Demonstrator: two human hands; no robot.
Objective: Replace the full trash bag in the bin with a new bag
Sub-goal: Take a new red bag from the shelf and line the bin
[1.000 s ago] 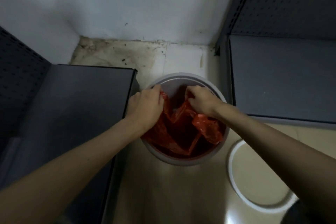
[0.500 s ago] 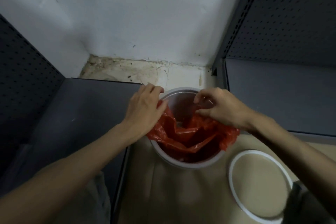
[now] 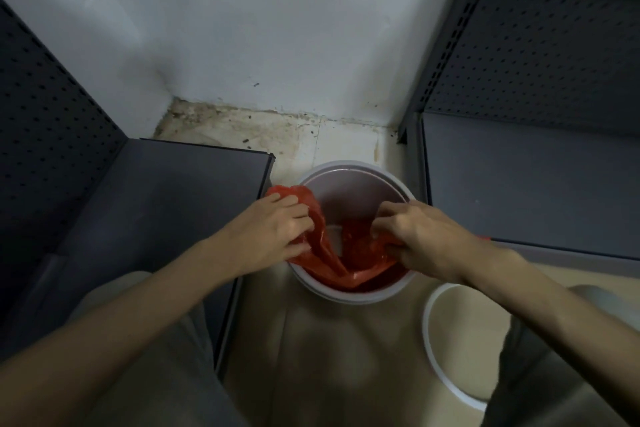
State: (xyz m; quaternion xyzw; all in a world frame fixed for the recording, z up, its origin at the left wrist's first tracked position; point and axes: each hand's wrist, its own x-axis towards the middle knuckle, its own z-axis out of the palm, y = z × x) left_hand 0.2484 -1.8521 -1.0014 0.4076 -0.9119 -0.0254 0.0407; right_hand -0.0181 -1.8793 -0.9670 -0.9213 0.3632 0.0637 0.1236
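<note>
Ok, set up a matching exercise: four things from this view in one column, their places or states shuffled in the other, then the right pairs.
1. red bag
2. white ring
3. bin
4. left hand

A. lies flat on the floor, right of the bin
B. stands between two grey shelf units
C. grips the bag at the bin's left rim
D. bunched in the bin, held by both hands

Pairs: 1-D, 2-A, 3-B, 4-C

My right hand (image 3: 420,236) covers the bin (image 3: 353,166) rim on that side. The white ring (image 3: 429,329) disappears behind my right forearm. I can't see under the red bag (image 3: 329,253).
</note>
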